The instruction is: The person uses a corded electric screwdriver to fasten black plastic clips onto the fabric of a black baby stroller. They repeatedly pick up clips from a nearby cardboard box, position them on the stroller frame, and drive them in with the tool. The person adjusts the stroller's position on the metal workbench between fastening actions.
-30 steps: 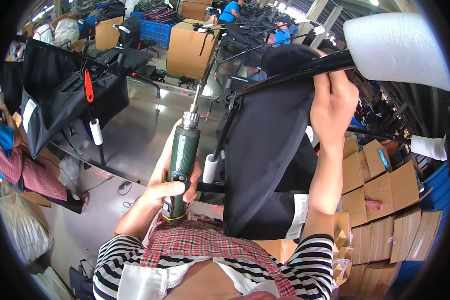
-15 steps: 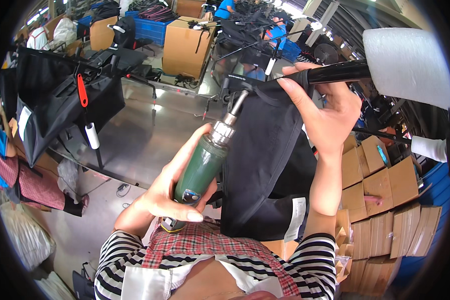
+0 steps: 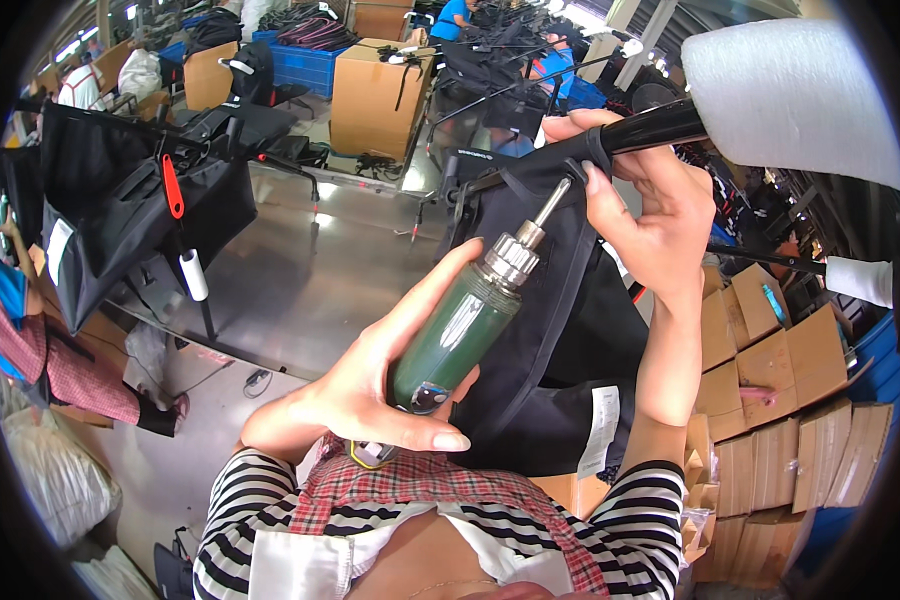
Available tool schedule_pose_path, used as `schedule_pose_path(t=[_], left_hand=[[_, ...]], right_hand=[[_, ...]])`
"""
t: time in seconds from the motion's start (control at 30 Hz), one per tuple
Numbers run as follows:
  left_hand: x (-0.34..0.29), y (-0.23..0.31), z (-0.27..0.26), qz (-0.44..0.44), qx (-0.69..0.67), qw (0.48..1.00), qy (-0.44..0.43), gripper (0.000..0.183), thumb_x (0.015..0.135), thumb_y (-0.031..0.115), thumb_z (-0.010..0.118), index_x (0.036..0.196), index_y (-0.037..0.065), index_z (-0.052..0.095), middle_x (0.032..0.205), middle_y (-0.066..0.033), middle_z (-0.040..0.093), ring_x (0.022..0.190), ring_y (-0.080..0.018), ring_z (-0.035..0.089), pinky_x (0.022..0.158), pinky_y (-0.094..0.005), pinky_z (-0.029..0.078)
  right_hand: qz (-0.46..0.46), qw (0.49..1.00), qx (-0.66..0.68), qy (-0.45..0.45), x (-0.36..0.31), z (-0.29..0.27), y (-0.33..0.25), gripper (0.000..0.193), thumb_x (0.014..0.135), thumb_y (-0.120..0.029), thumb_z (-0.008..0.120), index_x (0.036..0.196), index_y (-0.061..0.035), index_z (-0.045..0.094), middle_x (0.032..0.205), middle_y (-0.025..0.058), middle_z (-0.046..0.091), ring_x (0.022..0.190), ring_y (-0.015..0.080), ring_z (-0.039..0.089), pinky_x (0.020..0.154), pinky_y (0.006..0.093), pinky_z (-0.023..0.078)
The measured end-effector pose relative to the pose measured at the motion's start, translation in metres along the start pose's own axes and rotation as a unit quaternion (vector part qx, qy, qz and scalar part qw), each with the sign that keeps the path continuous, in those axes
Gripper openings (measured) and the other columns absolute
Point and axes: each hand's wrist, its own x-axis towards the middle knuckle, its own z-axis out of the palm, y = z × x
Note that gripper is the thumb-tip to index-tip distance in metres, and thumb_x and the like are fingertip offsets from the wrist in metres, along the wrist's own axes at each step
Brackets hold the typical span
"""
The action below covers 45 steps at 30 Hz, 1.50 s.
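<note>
The left hand (image 3: 370,390) wraps closed around the green body of a powered screwdriver (image 3: 460,325), thumb laid along its near side, the metal chuck and bit pointing up and to the right toward a black tube (image 3: 640,130); the right hand (image 3: 650,210) is closed on that tube, fingers curled over it and over the top edge of the black fabric (image 3: 560,330) that hangs from it down the middle of the view; a white rectangular label (image 3: 600,430) hangs at the fabric's near right edge; a white foam sleeve (image 3: 790,90) covers the tube's far right end; flat brown cardboard pieces (image 3: 770,350) stack at the right, close beside the right forearm; a tall brown carton (image 3: 375,95) stands far off at centre, with a blue crate (image 3: 320,65) just left of it; a black framed bag with a red strap (image 3: 170,185) stands at the left; between it and the hands lies open grey floor (image 3: 300,290).
</note>
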Motion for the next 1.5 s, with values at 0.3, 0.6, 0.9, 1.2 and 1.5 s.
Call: schedule_pose_path(t=[0.3, 0.6, 0.9, 1.2, 1.5], left_hand=[[0.004, -0.006, 0.012, 0.026, 0.001, 1.000, 0.005, 0.125, 0.073, -0.005, 0.084, 0.162, 0.010, -0.002, 0.138, -0.0057, 0.048, 0.081, -0.0096, 0.055, 0.067, -0.0248, 0.049], [0.007, -0.010, 0.030, 0.026, -0.125, 0.992, -0.009, 0.115, 0.080, -0.016, 0.066, 0.162, 0.014, -0.008, 0.099, -0.0120, 0.060, 0.066, -0.0117, 0.058, 0.059, -0.0270, 0.049], [0.013, -0.012, 0.034, -0.051, -0.282, 0.957, -0.032, 0.112, 0.079, -0.007, 0.059, 0.161, 0.028, -0.007, 0.078, -0.0114, 0.052, 0.047, -0.0180, 0.055, 0.048, -0.0301, 0.050], [0.013, -0.019, 0.034, -0.058, -0.415, 0.905, -0.067, 0.111, 0.080, -0.010, 0.062, 0.162, 0.021, -0.007, 0.088, -0.0165, 0.055, 0.054, -0.0169, 0.056, 0.049, -0.0291, 0.049], [0.012, -0.005, 0.034, -0.088, -0.384, 0.918, -0.034, 0.113, 0.077, -0.007, 0.062, 0.162, 0.028, -0.003, 0.076, -0.0120, 0.051, 0.048, -0.0188, 0.055, 0.047, -0.0298, 0.047]], right_hand=[[0.016, 0.999, 0.029, 0.039, -0.001, 0.004, -0.004, 0.037, 0.085, 0.009, 0.057, 0.121, 0.0089, 0.063, 0.109, 0.0169, 0.074, 0.103, 0.0216, 0.072, 0.092, 0.0322, 0.056], [0.033, 0.998, -0.007, 0.057, -0.004, 0.010, -0.006, 0.038, 0.086, 0.010, 0.055, 0.123, 0.0094, 0.061, 0.112, 0.0168, 0.074, 0.105, 0.0195, 0.070, 0.094, 0.0316, 0.055], [0.009, 0.997, -0.028, 0.068, -0.004, 0.006, 0.000, 0.035, 0.083, 0.005, 0.064, 0.118, 0.0050, 0.065, 0.107, 0.0138, 0.076, 0.100, 0.0232, 0.074, 0.088, 0.0308, 0.058], [0.013, 0.995, -0.043, 0.095, -0.009, 0.005, 0.002, 0.030, 0.084, 0.005, 0.063, 0.114, 0.0039, 0.068, 0.105, 0.0130, 0.076, 0.097, 0.0233, 0.075, 0.085, 0.0311, 0.059], [-0.007, 0.993, -0.050, 0.103, -0.010, 0.007, 0.003, 0.030, 0.084, 0.007, 0.062, 0.114, 0.0052, 0.066, 0.105, 0.0139, 0.076, 0.097, 0.0236, 0.075, 0.085, 0.0318, 0.060]])
